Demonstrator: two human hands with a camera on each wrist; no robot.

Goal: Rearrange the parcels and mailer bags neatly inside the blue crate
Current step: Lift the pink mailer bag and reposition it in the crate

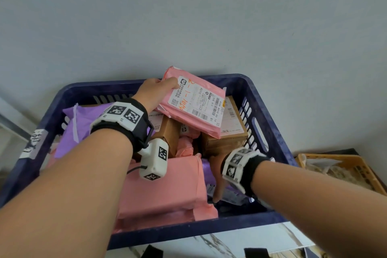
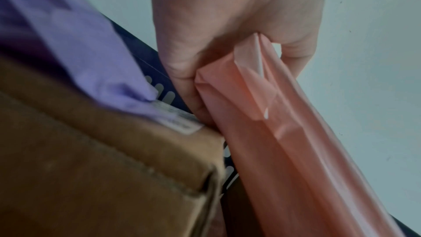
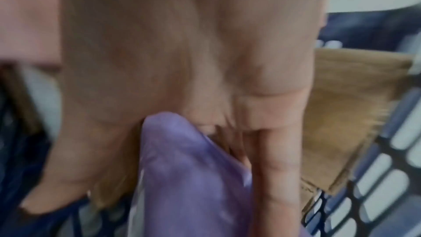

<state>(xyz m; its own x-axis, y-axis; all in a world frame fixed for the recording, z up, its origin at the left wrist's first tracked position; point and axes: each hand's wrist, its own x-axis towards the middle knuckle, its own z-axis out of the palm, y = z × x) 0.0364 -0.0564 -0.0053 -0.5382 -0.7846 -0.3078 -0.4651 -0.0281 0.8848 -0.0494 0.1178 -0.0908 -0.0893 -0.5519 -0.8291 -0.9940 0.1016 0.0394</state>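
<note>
The blue crate [image 1: 188, 230] holds several parcels. My left hand [image 1: 157, 90] grips the top corner of a pink mailer bag [image 1: 194, 107] with a white label and holds it tilted above two cardboard boxes [image 1: 226, 142] at the crate's far side. In the left wrist view the fingers [image 2: 227, 24] pinch the folded pink mailer bag [image 2: 284, 132] beside a cardboard box [image 2: 91, 168]. My right hand [image 1: 217, 176] reaches down at the crate's right, next to a large pink mailer [image 1: 163, 190]. Its thumb and fingers [image 3: 182, 51] hold a purple mailer bag [image 3: 189, 168].
A second purple mailer [image 1: 83, 123] lies at the crate's left side. A yellow crate [image 1: 339, 165] with bagged goods stands to the right. A grey wall rises behind the blue crate. A pale marbled surface [image 1: 240, 239] shows in front of it.
</note>
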